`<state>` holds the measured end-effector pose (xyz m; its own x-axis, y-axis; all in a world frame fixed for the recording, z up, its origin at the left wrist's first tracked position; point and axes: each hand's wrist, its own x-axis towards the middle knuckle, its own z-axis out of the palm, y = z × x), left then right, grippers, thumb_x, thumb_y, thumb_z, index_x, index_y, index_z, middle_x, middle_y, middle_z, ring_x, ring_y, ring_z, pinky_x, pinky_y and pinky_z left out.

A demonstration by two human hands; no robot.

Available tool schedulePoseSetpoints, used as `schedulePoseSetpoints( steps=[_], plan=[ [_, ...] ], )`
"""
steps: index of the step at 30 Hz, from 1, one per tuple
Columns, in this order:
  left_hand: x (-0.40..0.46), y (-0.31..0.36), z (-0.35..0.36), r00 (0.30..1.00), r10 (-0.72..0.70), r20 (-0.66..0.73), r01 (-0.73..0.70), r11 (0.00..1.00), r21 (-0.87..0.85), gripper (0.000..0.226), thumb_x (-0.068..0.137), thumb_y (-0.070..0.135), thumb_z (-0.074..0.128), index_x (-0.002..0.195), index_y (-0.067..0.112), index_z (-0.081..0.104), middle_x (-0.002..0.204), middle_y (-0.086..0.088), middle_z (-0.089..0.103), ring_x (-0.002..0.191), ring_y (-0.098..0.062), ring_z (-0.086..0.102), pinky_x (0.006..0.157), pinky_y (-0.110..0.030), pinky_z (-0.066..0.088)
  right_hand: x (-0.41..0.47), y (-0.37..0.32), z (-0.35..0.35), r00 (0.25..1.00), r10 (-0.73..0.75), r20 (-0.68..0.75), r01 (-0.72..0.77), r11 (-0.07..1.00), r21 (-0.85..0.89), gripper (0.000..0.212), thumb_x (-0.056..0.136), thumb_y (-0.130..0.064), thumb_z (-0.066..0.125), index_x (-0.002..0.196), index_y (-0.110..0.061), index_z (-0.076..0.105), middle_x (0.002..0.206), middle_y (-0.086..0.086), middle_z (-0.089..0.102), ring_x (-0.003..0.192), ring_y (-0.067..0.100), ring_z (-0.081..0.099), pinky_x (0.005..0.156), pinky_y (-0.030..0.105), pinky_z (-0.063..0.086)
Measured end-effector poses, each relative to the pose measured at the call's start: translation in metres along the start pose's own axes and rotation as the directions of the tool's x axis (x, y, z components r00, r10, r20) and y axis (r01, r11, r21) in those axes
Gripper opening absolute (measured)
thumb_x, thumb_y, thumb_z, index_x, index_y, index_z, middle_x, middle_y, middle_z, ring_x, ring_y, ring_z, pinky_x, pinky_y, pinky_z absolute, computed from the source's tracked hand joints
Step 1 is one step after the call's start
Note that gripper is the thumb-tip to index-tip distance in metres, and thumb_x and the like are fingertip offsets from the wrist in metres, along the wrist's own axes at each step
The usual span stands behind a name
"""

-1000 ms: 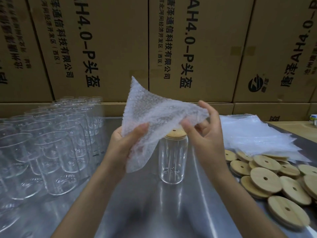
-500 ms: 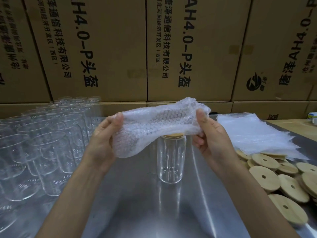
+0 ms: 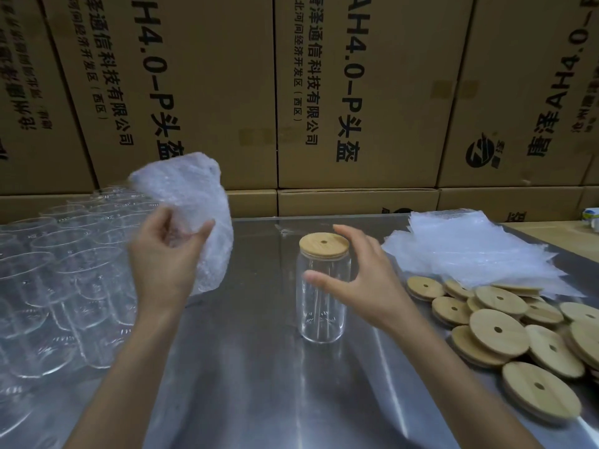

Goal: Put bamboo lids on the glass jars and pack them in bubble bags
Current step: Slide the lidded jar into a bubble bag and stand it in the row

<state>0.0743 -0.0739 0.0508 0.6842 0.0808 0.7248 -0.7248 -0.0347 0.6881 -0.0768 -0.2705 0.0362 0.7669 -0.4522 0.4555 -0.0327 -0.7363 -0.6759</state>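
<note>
- Since half a second ago the right hand (image 3: 363,280) has let go of the bubble bag (image 3: 191,215); its fingers now spread around the jar (image 3: 322,296), whether touching I cannot tell.
- Left hand (image 3: 162,254) alone pinches the bag, left of centre.
- Jar stands at centre on the metal table (image 3: 259,367), holding nothing, its bamboo lid (image 3: 324,244) on.
- Uncapped glasses (image 3: 58,273) crowd the left; loose lids (image 3: 505,332) and flat bags (image 3: 470,247) lie right.

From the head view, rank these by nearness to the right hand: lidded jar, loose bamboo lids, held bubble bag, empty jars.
From the right hand:
1. Lidded jar, just left, between its fingers.
2. Loose bamboo lids, to its right.
3. Bubble bag, in the left hand.
4. Empty jars, far left.
</note>
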Motion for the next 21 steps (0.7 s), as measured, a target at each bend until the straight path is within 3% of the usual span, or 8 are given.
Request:
schedulePoseSetpoints(
  steps=[2,4,9,12,13,15,17,21],
  plan=[
    [-0.006,0.003,0.005,0.981,0.184,0.067,-0.194,0.957,0.216,0.030,0.078,0.012,0.078,0.106,0.008,0.069,0.075,0.004,0.056,0.060,-0.004,0.040,0.062,-0.009,0.041,-0.001,0.002,0.004,0.999,-0.002,0.033,0.004,0.998,-0.060,0.085,0.067,-0.064,0.072,0.137,-0.046,0.028,0.139,-0.014,0.042,0.125,0.010,0.043,0.097,0.030,0.040],
    [-0.013,0.000,0.013,0.944,0.225,0.242,-0.301,0.887,0.349,0.042,0.077,0.004,0.077,0.118,0.010,0.068,0.071,0.009,0.052,0.056,-0.005,0.041,0.059,-0.011,0.035,-0.002,0.004,0.006,0.999,-0.007,0.031,0.010,0.996,-0.093,0.080,0.070,-0.060,0.074,0.132,-0.047,0.025,0.130,-0.017,0.051,0.114,0.011,0.051,0.085,0.029,0.041],
    [-0.036,-0.021,0.032,0.781,-0.235,0.579,-0.156,0.824,0.545,0.057,0.073,0.044,0.079,0.123,0.019,0.066,0.066,0.009,0.053,0.067,-0.011,0.050,0.058,-0.025,0.033,-0.001,0.006,0.008,0.999,0.011,-0.048,-0.012,0.999,-0.035,0.072,0.069,-0.054,0.075,0.119,-0.049,0.025,0.116,-0.019,0.052,0.099,0.011,0.055,0.076,0.028,0.041],
    [-0.048,-0.034,0.038,0.704,-0.340,0.623,-0.038,0.858,0.512,0.032,0.082,0.048,0.069,0.078,0.016,0.070,0.062,0.004,0.058,0.060,-0.008,0.052,0.053,-0.022,0.033,-0.001,0.011,0.006,0.992,0.054,-0.117,-0.051,0.998,0.026,0.070,0.067,-0.050,0.079,0.114,-0.048,0.027,0.106,-0.022,0.052,0.091,0.008,0.057,0.066,0.021,0.041],
    [-0.050,-0.039,0.039,0.683,-0.367,0.632,-0.010,0.860,0.510,0.040,0.087,0.045,0.065,0.057,0.020,0.054,0.053,0.005,0.049,0.053,-0.009,0.045,0.051,-0.024,0.029,0.000,0.013,0.004,0.988,0.071,-0.140,-0.063,0.996,0.065,0.069,0.067,-0.047,0.080,0.113,-0.047,0.029,0.102,-0.026,0.051,0.088,0.004,0.057,0.064,0.018,0.040],
    [-0.052,-0.046,0.040,0.608,-0.436,0.663,0.016,0.842,0.539,0.053,0.094,0.036,0.059,0.052,0.021,0.030,0.045,0.007,0.031,0.043,-0.007,0.031,0.047,-0.024,0.022,0.001,0.017,-0.001,0.975,0.114,-0.192,-0.076,0.977,0.198,0.066,0.068,-0.041,0.082,0.113,-0.044,0.034,0.101,-0.027,0.052,0.088,-0.003,0.057,0.067,0.020,0.044],
    [-0.053,-0.049,0.039,0.549,-0.496,0.673,0.053,0.824,0.564,0.050,0.095,0.026,0.055,0.048,0.018,0.039,0.039,0.009,0.036,0.036,-0.004,0.035,0.042,-0.018,0.026,0.003,0.020,-0.009,0.957,0.209,-0.203,-0.096,0.884,0.457,0.063,0.071,-0.034,0.083,0.116,-0.039,0.040,0.107,-0.014,0.058,0.093,0.001,0.061,0.073,0.028,0.053],
    [-0.054,-0.049,0.039,0.506,-0.530,0.680,0.207,0.840,0.501,0.031,0.089,0.013,0.059,0.059,0.013,0.063,0.049,0.006,0.052,0.041,-0.003,0.046,0.050,-0.019,0.038,0.003,0.025,-0.020,0.934,0.339,0.116,-0.262,0.425,0.867,0.065,0.060,-0.038,0.080,0.120,-0.026,0.056,0.103,-0.002,0.064,0.087,0.019,0.073,0.060,0.029,0.057]
  ],
)
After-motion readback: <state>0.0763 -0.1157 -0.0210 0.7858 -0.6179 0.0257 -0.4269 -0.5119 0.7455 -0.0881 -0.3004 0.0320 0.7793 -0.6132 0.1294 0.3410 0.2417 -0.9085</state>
